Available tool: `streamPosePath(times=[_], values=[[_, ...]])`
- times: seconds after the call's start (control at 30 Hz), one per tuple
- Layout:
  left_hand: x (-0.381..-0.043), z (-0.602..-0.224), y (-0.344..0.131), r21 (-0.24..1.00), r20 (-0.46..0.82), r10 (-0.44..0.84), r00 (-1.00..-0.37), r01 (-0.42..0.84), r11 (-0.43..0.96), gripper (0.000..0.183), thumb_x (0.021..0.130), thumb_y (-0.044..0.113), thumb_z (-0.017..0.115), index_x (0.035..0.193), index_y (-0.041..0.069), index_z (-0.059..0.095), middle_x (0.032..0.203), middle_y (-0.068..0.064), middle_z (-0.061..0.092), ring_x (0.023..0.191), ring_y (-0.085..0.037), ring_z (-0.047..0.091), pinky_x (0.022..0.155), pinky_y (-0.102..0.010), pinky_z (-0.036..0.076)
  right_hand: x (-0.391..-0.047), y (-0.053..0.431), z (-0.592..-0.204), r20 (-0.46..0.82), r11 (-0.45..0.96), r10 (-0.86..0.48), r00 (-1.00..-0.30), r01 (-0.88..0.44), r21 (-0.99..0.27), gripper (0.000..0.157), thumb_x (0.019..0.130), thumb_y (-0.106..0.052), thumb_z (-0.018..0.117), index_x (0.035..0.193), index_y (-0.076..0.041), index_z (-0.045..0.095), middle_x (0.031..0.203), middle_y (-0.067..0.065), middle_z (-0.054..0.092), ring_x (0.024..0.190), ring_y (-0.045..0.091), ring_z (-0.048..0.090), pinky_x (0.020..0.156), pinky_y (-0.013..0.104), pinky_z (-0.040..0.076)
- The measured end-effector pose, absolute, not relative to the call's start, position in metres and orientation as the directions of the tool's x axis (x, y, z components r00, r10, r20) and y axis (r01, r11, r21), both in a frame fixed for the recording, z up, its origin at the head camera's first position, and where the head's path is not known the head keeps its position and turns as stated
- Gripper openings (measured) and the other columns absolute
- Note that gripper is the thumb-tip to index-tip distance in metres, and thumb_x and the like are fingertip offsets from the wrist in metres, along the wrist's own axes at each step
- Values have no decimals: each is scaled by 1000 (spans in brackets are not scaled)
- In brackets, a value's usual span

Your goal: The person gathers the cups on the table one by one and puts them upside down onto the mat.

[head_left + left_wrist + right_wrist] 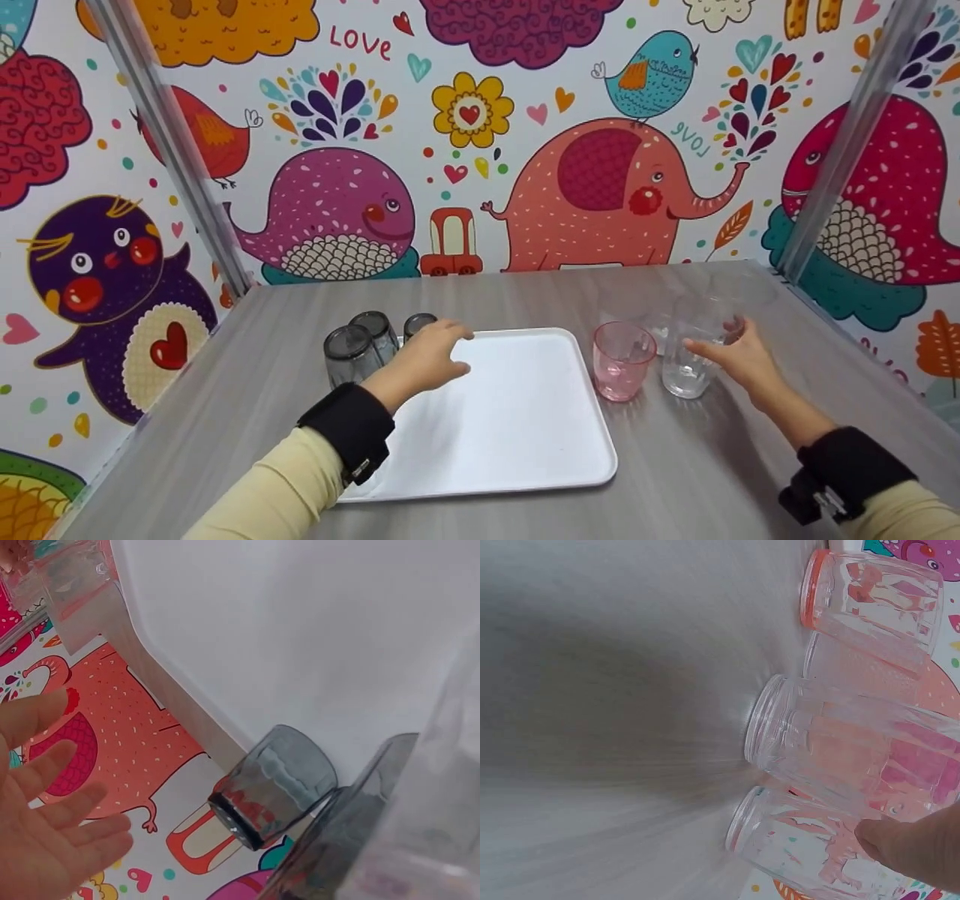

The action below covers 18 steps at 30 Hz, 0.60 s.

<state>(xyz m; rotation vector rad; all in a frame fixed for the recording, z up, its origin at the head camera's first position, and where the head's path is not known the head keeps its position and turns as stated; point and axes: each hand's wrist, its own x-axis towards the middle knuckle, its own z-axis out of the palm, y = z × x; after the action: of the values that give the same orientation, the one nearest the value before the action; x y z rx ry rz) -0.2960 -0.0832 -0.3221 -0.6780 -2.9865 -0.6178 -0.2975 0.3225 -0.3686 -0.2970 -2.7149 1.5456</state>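
In the head view, my left hand (427,356) hovers over the left side of a white tray (517,420), fingers and thumb spread with nothing between them. Beside it, smoky grey glasses stand upside down: a front one (351,356), one behind (379,334) and a smaller one (418,324), partly hidden by the hand. The left wrist view shows the small grey glass (274,784) at the tray edge, apart from the fingers (82,802). My right hand (742,360) is beside a tall clear glass (684,375), its thumb overlapping the glass. The right wrist view shows the thumb (915,847) across another clear glass (795,836).
A pink glass (622,367) stands upright between the tray's right edge and the tall clear glass. More clear glasses (724,296) stand farther back on the right. The grey wooden table (660,480) ends at a wall (465,60) with cartoon animals, and metal posts (169,142) rise at its corners.
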Motion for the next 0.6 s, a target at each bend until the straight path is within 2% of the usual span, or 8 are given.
streamPosePath(times=[0.33,0.53,0.6], values=[[-290,-319,-95,369,217,434,-875,485,793,34,83,12,64,116,3,59,128,-17,50,122,-34,43,102,-46,34,-299,318,-367,-60,471,198,-978,148,-870,112,76,-53,66,142,6,-2,145,31,15,130,44,22,103,54,28],[-286,-319,-103,389,206,412,-888,461,798,35,84,13,63,118,4,59,129,-15,49,123,-32,43,101,-45,35,-284,316,-343,-46,453,197,-979,133,-882,110,77,-54,63,144,3,-3,147,28,12,130,43,21,102,55,29],[-285,-319,-105,398,202,404,-892,452,798,35,84,12,63,118,4,59,129,-15,50,122,-31,43,101,-45,35,-279,314,-331,-41,416,205,-978,125,-901,108,78,-53,63,144,0,-4,148,26,11,132,42,19,103,57,26]])
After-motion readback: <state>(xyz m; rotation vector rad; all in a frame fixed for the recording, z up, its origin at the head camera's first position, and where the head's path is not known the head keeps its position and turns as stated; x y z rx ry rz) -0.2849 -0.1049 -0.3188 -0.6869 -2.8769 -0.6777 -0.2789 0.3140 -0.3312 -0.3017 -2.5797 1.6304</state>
